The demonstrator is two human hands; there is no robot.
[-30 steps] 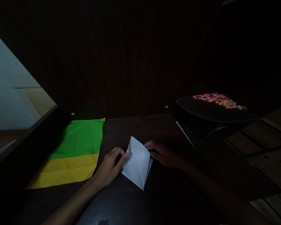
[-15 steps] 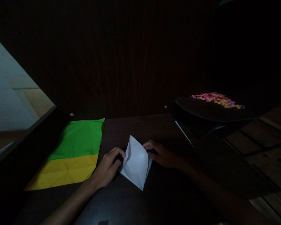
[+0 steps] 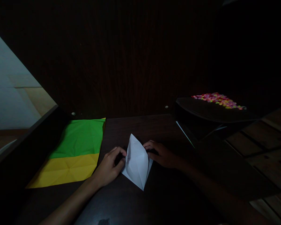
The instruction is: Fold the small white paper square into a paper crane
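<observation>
Paper diamond (image 3: 137, 164), white, R hand (image 3: 162, 153) clamped on, L hand (image 3: 109, 168) opp. edge, grip unclear; dk. shelf (image 3: 202, 111) w/ pink-yellow bits (image 3: 219, 100).

The left grip (image 3: 109, 168) and right grip (image 3: 163, 155) face each other, fingers (image 3: 118, 149) curled, forearms (image 3: 76, 200) angled inward.

White folded paper (image 3: 137, 162), green sheet (image 3: 81, 137), yellow sheet (image 3: 65, 170), dark-brown wood-grained tabletop (image 3: 121, 123), pink-red-yellow speckled pile (image 3: 219, 100)
</observation>
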